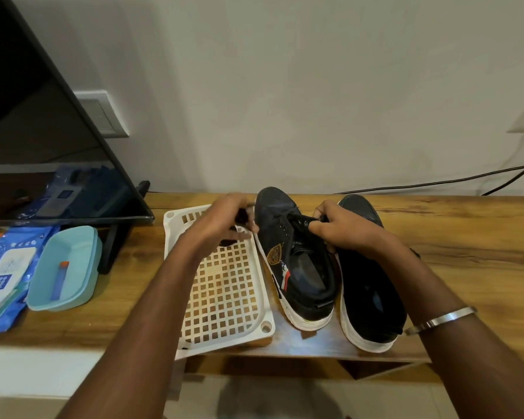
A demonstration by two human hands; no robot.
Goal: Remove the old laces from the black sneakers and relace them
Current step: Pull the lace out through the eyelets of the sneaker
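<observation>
Hands grip: left hand [230,219] black lace [242,215], right hand [339,228] canvas sneaker [288,252] tongue.

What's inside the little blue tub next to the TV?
Inside the blue tub lies one small blue tube with an orange cap. Its near wall hides a strip of the floor, so anything there cannot be seen.

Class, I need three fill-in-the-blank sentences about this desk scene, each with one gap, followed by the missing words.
1. Both hands work on the sneaker nearest the white ____.
2. The blue tub holds a tube with an ____ cap.
3. A metal bangle sits on the ____ wrist.

Missing words: basket; orange; right
</observation>
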